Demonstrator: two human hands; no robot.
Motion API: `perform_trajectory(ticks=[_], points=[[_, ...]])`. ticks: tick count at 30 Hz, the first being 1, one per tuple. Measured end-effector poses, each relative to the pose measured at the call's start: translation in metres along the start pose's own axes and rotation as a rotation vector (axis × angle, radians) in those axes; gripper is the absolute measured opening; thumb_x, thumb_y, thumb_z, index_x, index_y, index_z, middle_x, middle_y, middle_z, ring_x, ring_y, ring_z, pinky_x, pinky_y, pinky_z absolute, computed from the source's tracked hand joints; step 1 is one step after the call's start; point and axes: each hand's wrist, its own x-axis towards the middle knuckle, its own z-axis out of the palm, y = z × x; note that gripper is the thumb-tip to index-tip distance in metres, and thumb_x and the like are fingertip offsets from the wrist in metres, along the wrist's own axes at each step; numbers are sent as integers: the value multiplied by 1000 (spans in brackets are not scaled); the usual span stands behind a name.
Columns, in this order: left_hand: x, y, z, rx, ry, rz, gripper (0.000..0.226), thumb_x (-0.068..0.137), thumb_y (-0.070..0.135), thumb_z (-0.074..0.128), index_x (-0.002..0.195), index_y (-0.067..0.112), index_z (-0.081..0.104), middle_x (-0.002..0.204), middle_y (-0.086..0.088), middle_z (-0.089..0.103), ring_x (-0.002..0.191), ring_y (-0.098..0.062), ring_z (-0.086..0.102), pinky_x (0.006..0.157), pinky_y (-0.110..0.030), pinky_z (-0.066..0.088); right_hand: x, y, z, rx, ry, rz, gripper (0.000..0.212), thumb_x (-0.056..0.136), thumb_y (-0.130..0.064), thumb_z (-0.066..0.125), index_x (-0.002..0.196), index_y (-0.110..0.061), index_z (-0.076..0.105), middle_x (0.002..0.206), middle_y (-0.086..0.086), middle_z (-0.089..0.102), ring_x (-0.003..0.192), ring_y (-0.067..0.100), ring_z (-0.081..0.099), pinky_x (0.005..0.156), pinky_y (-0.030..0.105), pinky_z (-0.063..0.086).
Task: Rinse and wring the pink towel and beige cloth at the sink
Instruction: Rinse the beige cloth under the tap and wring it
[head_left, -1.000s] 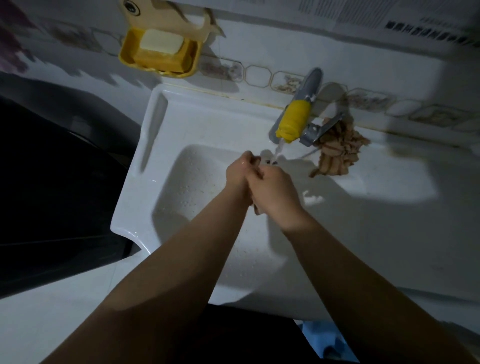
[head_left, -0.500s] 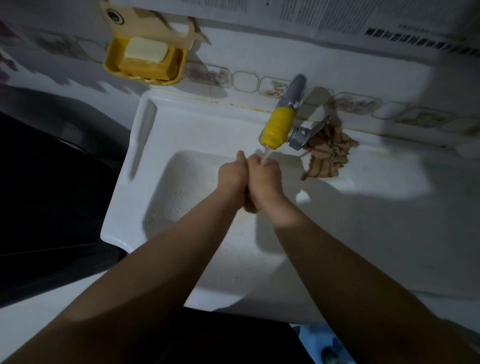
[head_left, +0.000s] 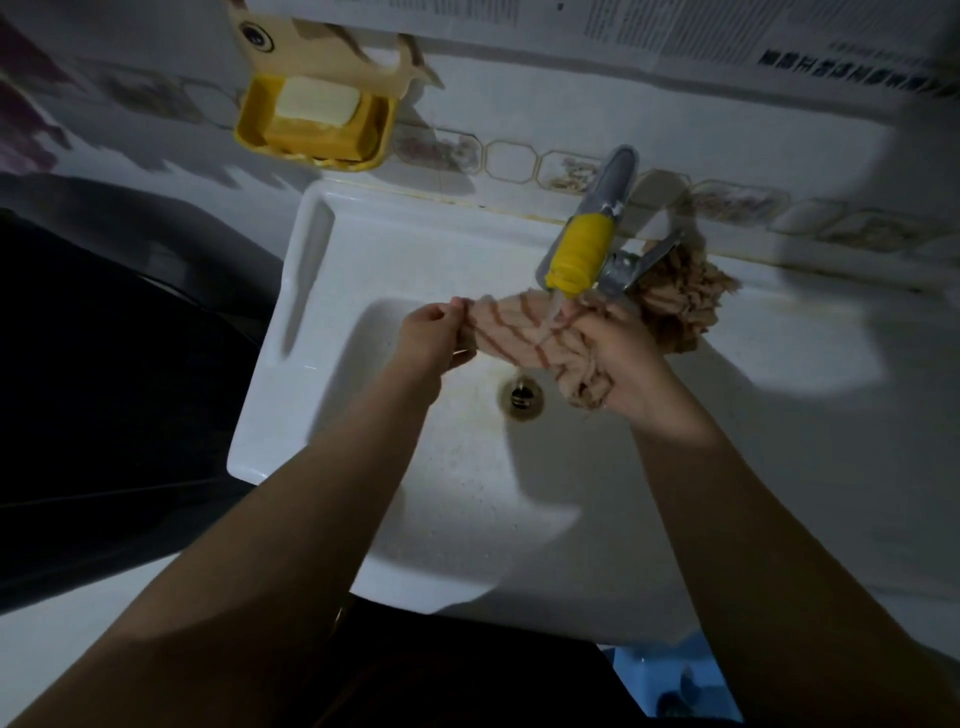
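Hands (head_left: 524, 338) stretch pink towel (head_left: 524, 332) under running tap (head_left: 579, 257).

Dim scene lit from above and behind the viewer; broad arm shadows fall across the sink (head_left: 363, 249) below the grip. Wide-angle bending at edges; left side nearly black.

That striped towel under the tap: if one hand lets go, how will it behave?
The pink towel would likely flop down: it only spans flat because the left hand and right hand stretch it. Water from the faucet is running onto it, so it is probably heavy for its size and drippy. The bunched end by the right hand suggests easy wringing.
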Motion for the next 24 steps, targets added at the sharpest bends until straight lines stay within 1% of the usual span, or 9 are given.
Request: perform_trajectory(ticks=[3, 6, 8, 11, 14, 16, 19, 21, 24], points=[[0, -1, 13, 56, 78, 30, 28, 101, 30, 44, 99, 6, 59, 79, -11, 61, 66, -23, 59, 49, -27, 53, -16, 4, 21, 112, -79, 17, 30, 92, -28, 59, 106, -2, 64, 80, 10, 72, 53, 16, 67, 44, 26, 52], [-10, 1, 34, 87, 6, 15, 41, 103, 33, 34, 88, 5, 61, 86, -17, 64, 71, -24, 62, 63, -28, 54, -26, 21, 55, -215, 73, -46, 41, 85, -51, 59, 79, -12, 68, 65, 5, 71, 59, 23, 70, 58, 35, 58], [-24, -5, 49, 72, -91, -63, 42, 102, 37, 34, 73, 14, 53, 68, -8, 59, 51, -14, 57, 47, -21, 47, -15, 22, 60, -414, 243, -126, 52, 83, -60, 54, 72, -9, 62, 57, 5, 65, 55, 26, 65, 54, 30, 52], [-39, -15, 66, -64, -145, -192, 41, 98, 37, 46, 69, 9, 54, 47, -8, 56, 35, -16, 54, 36, -17, 40, 22, 9, 43, -599, 336, -86, 44, 95, -41, 48, 79, -2, 61, 67, 6, 52, 77, 21, 55, 62, 24, 36], [-27, -13, 61, 74, -103, -117, 34, 98, 34, 47, 95, 4, 62, 92, -25, 67, 82, -36, 67, 61, -34, 52, 24, 25, 48, -543, 308, -48, 45, 97, -31, 45, 67, 1, 53, 67, 16, 55, 87, 31, 62, 63, 25, 43], [-21, -8, 51, 187, -99, -64, 33, 100, 27, 42, 117, 2, 57, 117, -21, 63, 110, -36, 59, 69, -27, 50, 9, 42, 64, -518, 344, -122, 43, 93, -41, 44, 76, -6, 63, 77, 15, 66, 81, 32, 64, 67, 32, 47], [-29, -11, 44, 50, -221, -177, 36, 100, 31, 41, 82, 5, 59, 62, -8, 64, 59, -23, 67, 43, -23, 45, 14, 41, 56, -610, 357, -161, 40, 94, -42, 44, 67, -14, 56, 74, 14, 63, 83, 35, 63, 64, 29, 38], [-29, -14, 37, -11, -362, -325, 45, 98, 41, 45, 71, 7, 58, 49, -6, 60, 39, -16, 58, 38, -18, 42, 30, 27, 42, -693, 296, -156, 44, 97, -43, 42, 73, -8, 56, 86, 24, 63, 89, 37, 61, 69, 32, 39], [-13, -13, 11, 580, -260, -119, 39, 88, 47, 58, 70, 12, 62, 54, -1, 62, 44, -10, 54, 46, -19, 40, 43, 16, 32, -660, 155, -18, 49, 96, -45, 44, 109, -1, 63, 111, 25, 62, 102, 36, 59, 84, 33, 46]])
